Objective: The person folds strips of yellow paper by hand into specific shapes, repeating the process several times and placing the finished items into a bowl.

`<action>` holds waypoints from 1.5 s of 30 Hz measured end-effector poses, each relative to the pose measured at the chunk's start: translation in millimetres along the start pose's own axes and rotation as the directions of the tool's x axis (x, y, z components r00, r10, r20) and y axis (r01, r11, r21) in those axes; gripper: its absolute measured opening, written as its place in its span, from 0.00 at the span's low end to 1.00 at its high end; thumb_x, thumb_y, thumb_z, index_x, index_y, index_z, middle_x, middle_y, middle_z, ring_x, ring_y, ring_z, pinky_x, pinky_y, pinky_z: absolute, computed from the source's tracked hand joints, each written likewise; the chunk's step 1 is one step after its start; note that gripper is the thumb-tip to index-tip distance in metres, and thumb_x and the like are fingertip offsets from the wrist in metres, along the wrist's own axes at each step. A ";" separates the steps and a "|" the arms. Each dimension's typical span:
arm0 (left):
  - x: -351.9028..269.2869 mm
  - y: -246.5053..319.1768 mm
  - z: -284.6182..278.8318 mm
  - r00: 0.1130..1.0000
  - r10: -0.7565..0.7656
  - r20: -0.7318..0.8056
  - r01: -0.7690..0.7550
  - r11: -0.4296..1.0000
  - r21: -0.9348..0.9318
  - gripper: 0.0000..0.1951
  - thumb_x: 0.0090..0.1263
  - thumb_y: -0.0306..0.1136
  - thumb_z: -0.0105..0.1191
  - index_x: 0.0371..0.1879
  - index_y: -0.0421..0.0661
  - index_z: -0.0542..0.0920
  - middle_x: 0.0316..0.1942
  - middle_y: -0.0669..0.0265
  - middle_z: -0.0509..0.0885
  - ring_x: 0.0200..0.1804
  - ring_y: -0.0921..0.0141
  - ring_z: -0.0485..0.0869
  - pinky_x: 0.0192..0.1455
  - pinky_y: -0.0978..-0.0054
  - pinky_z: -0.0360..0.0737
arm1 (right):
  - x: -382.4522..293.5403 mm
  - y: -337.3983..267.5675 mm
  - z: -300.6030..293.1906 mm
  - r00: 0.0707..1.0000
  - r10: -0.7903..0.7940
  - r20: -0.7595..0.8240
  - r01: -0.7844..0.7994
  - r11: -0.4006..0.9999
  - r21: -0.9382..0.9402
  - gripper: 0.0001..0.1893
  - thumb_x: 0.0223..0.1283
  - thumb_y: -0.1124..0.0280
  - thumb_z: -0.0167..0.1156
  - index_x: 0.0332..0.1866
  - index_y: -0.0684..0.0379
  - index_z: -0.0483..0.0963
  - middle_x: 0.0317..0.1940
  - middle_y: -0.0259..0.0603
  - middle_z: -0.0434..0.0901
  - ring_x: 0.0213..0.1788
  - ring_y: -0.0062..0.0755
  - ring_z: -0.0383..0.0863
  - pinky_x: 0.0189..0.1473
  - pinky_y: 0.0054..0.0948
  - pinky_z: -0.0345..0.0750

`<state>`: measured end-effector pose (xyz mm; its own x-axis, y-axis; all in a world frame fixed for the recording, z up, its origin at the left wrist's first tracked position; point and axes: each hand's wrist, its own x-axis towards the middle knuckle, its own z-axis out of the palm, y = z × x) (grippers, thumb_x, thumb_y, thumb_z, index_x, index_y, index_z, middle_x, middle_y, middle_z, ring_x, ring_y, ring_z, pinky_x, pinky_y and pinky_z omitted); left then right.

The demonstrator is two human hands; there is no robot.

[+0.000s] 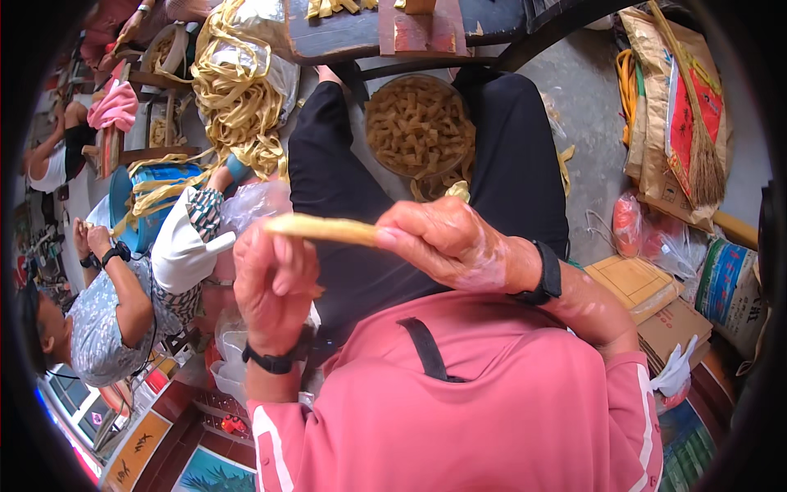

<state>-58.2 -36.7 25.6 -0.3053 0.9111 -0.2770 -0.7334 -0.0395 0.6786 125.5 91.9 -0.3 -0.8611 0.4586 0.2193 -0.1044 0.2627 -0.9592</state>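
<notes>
My right hand (452, 246) pinches the right end of a flat pale-yellow strip (332, 228) between thumb and forefinger. The strip runs left across the curled fingers of my left hand (275, 286), which is blurred; whether those fingers grip it, I cannot tell. Both hands are raised above my lap, in front of my pink shirt. Between my knees stands a round basin (420, 126) full of short, folded yellow-brown pieces (424, 123). A pale crumpled bit (458, 190) shows just above my right hand.
A heap of long yellow strips (240, 92) lies at upper left, trailing over a blue bucket (163, 178). A co-worker (114, 313) sits at left, hands raised. A dark wooden table (335, 34) stands ahead. At right are a straw broom (704, 160) and stacked cardboard (673, 332).
</notes>
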 end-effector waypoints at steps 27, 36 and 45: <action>52.4 -47.9 35.1 0.496 0.457 0.739 -0.812 -0.060 0.581 0.12 0.54 0.18 0.65 0.38 0.38 0.84 0.40 0.57 0.84 0.39 0.66 0.85 0.38 0.73 0.83 | -3.5 -2.7 -31.8 0.857 0.493 -0.150 -0.395 0.815 0.424 0.16 0.73 0.63 0.47 0.34 0.63 0.76 0.17 0.25 0.68 0.19 0.11 0.60 0.21 0.17 0.57; 34.0 -50.2 16.2 0.994 -0.110 0.004 0.109 0.988 0.109 0.16 0.64 0.25 0.62 0.49 0.35 0.78 0.46 0.61 0.83 0.42 0.75 0.82 0.46 0.80 0.80 | -9.3 -6.6 -12.1 0.871 0.488 -0.062 -0.408 0.788 0.462 0.16 0.74 0.62 0.47 0.40 0.65 0.76 0.20 0.25 0.68 0.22 0.10 0.63 0.23 0.17 0.62; 33.9 -59.0 13.3 0.999 -0.036 0.013 0.031 0.958 0.286 0.17 0.66 0.24 0.59 0.52 0.32 0.77 0.49 0.56 0.82 0.47 0.75 0.82 0.48 0.78 0.81 | -16.4 3.1 -7.8 0.914 0.405 0.001 -0.384 0.867 0.317 0.16 0.74 0.63 0.47 0.39 0.65 0.75 0.19 0.29 0.68 0.22 0.14 0.63 0.24 0.21 0.64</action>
<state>-17.1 2.0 -14.8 -0.2709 0.9172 -0.2922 -0.5380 0.1074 0.8361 143.2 91.8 -5.5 -0.8303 0.5248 -0.1878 0.0825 -0.2174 -0.9726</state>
